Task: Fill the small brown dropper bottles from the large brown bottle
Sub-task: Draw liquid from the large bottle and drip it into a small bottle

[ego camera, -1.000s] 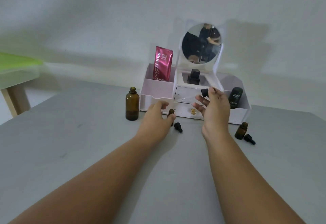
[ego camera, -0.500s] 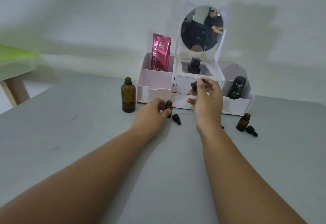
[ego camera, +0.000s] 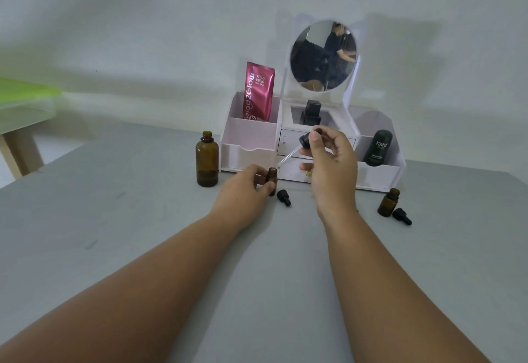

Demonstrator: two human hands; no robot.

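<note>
Brown small glass bottle (ego camera: pixel 271 180) pinched in my left hand (ego camera: pixel 243 191), I'm centring my right hand's (ego camera: pixel 333 171) pinched black-capped dropper (ego camera: pixel 293 153) overhead.

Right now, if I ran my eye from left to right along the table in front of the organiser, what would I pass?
Large brown bottle, small brown bottle gripped by the left hand, loose black cap, right hand pinching a dropper, second small brown bottle, second black cap.
</note>
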